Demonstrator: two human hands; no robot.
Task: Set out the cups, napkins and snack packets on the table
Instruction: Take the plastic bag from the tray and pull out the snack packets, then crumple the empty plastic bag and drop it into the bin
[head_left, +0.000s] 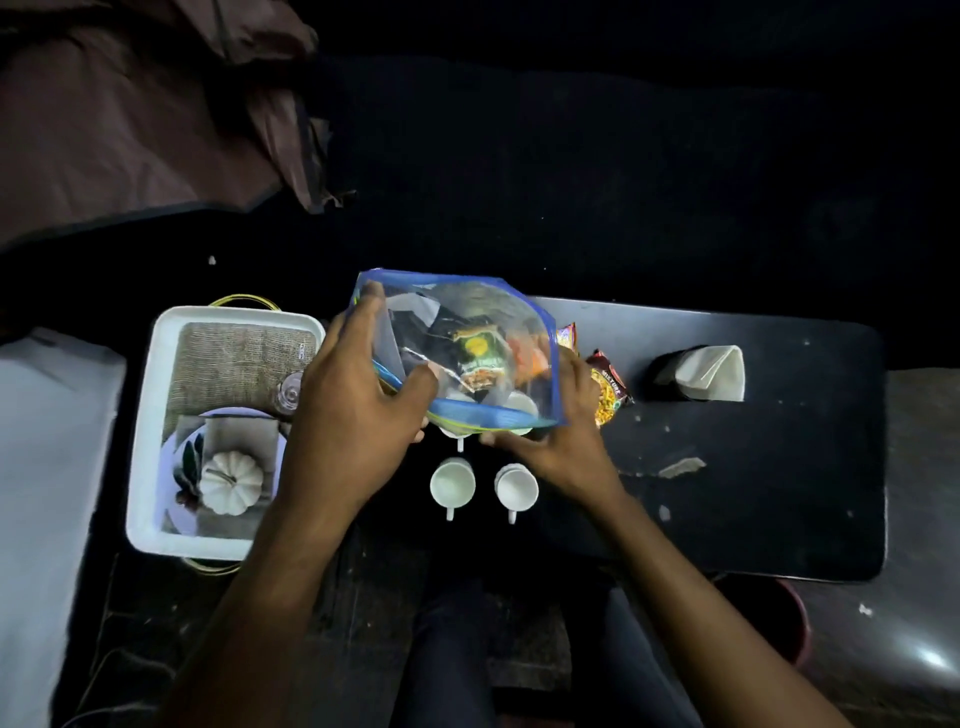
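A clear zip bag (467, 338) with blue edges hangs over the black table (753, 467), with snack packets inside it. My left hand (353, 415) grips its left side and my right hand (556, 441) holds its lower right corner. Under the bag stand two white cups, one (452, 484) on the left and one (516, 486) on the right; two more behind them are mostly hidden. A red and yellow snack packet (610, 389) lies just right of the bag. Folded white napkins (709, 371) sit in a dark holder further right.
A white tray (145, 441) at the left holds a woven mat (234, 358), a plate with a small white pumpkin (231, 480) and a clear glass (291, 395). Scraps and crumbs dot the right half of the table. My legs are below the table's near edge.
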